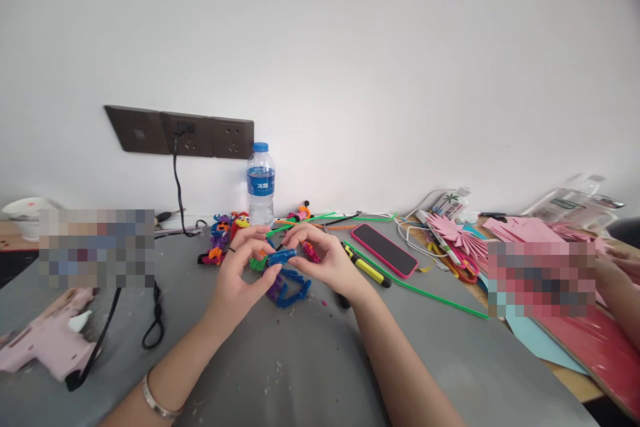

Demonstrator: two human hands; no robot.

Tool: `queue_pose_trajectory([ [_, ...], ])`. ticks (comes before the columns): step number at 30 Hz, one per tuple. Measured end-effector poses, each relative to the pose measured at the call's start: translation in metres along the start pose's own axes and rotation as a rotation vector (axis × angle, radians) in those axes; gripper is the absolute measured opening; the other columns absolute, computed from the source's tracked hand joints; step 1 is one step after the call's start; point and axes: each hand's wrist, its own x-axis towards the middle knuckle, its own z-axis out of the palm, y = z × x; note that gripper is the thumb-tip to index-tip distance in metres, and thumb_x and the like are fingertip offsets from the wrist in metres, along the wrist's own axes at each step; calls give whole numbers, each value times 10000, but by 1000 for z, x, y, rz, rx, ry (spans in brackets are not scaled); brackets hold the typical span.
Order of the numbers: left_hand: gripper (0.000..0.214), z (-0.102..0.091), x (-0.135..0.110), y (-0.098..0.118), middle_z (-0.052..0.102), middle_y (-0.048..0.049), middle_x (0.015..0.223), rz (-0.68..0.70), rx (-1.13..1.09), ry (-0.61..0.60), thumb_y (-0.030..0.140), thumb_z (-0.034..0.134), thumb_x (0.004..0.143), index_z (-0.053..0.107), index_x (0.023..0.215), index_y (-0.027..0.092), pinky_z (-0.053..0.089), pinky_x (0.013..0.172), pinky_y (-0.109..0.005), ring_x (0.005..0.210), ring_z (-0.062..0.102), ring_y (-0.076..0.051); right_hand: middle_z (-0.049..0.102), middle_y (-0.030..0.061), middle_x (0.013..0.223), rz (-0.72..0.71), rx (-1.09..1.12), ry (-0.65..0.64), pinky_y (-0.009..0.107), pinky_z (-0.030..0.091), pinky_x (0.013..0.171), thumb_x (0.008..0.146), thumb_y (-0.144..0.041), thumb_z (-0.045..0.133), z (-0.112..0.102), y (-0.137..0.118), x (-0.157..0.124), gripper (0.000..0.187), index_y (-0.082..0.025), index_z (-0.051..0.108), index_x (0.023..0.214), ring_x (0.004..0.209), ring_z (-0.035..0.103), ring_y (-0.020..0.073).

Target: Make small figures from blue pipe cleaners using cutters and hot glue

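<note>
A blue fuzzy pipe-cleaner piece is held up between my two hands, above the grey table. My left hand pinches its left end between thumb and fingers. From the other side, my right hand grips the right end in the same way. Just below hang or lie bent blue pipe cleaners and a purple one; whether they join the held piece I cannot tell. Behind my left hand are colourful pipe-cleaner figures, partly hidden by my fingers.
A water bottle stands by the wall. To the right lie a yellow utility knife, a phone and a long green pipe cleaner. A pink glue gun with a black cord is at left. Another person's hand is near pink papers.
</note>
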Motion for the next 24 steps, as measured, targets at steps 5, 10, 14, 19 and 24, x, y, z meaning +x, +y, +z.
queue_pose_trajectory([
  [5,60,0,0,0,552,-97,1209,-3,-8,-29,198,626,833,621,887,224,550,811,-326,1189,548,-259,632,72,1002,4,-23,-19,404,466,956,846,-260,685,-1,-2,0,89,-206,618,869,1011,601,220],
  [10,59,-1,-1,-3,551,-89,1208,26,-2,-15,192,634,828,627,873,230,546,863,-337,1217,538,-258,637,78,1002,-2,-26,-20,414,472,952,840,-273,690,-1,-2,0,95,-208,627,871,1015,604,226],
  [14,69,-1,-2,-3,561,-82,1204,49,20,-2,187,638,815,642,861,238,550,860,-345,1186,556,-257,643,81,1010,-13,-48,-24,424,467,956,835,-268,696,-1,-3,0,89,-209,632,855,1020,604,231],
  [19,92,-1,-2,1,569,-72,1203,84,47,4,157,629,803,630,839,242,553,858,-341,1157,571,-245,645,83,1007,-22,-56,-18,417,465,954,820,-241,705,0,-6,0,73,-204,642,819,1008,609,229],
  [24,99,-1,-1,2,568,-68,1197,91,58,11,152,622,807,627,846,243,545,882,-354,1142,578,-240,645,78,997,-23,-47,-10,412,472,960,827,-277,707,0,-5,0,92,-210,645,831,1006,613,227],
])
